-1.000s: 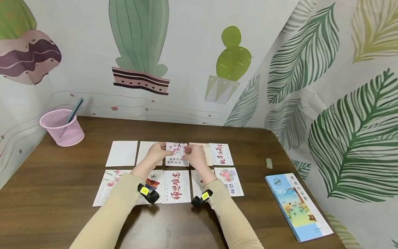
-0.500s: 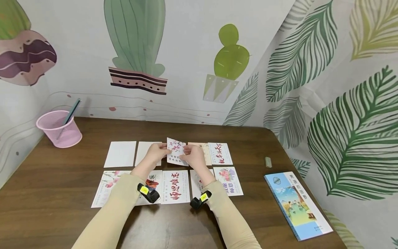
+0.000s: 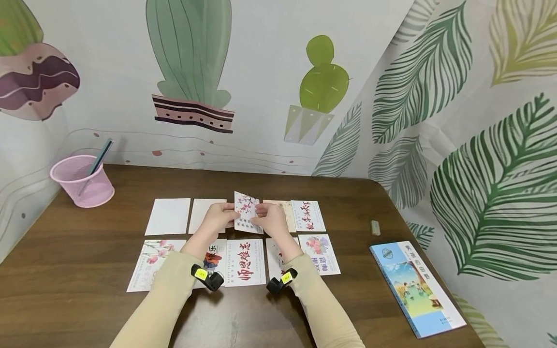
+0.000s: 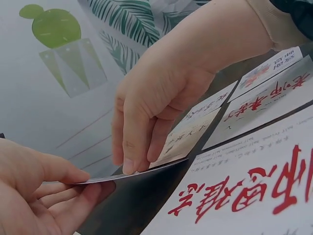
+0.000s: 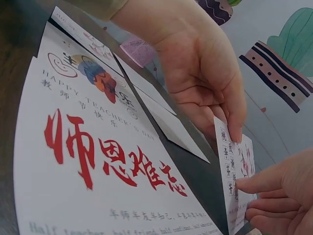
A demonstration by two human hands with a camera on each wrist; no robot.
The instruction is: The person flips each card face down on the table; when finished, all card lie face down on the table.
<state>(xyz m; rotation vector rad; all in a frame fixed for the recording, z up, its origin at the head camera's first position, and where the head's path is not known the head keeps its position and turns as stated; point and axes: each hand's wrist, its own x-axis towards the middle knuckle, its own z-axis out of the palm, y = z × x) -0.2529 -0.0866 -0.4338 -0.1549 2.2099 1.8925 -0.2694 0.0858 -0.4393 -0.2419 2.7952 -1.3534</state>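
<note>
Two rows of greeting cards lie across the middle of the brown table [image 3: 69, 251], and one of them, the plum-blossom card [image 3: 246, 212] from the middle of the far row, is off the wood, tilted, held from both sides. The left hand [image 3: 219, 218] pinches its left edge between thumb and fingers; the right hand [image 3: 271, 218] pinches the right edge the same way.

My guess is the cards are being turned over one by one: the two at the left end of the far row, the blank cards [image 3: 168, 216], show white backs, the rest show print, so most of the job looks undone.

The head view gives the whole layout, plus the pink mesh pen cup [image 3: 82, 180] at the far left corner and a blue booklet [image 3: 415, 287] near the right edge. The left wrist view shows the lifted card edge-on with a clear gap beneath it, and the right wrist view shows its printed face, beside the red-calligraphy card [image 5: 107, 161]
</note>
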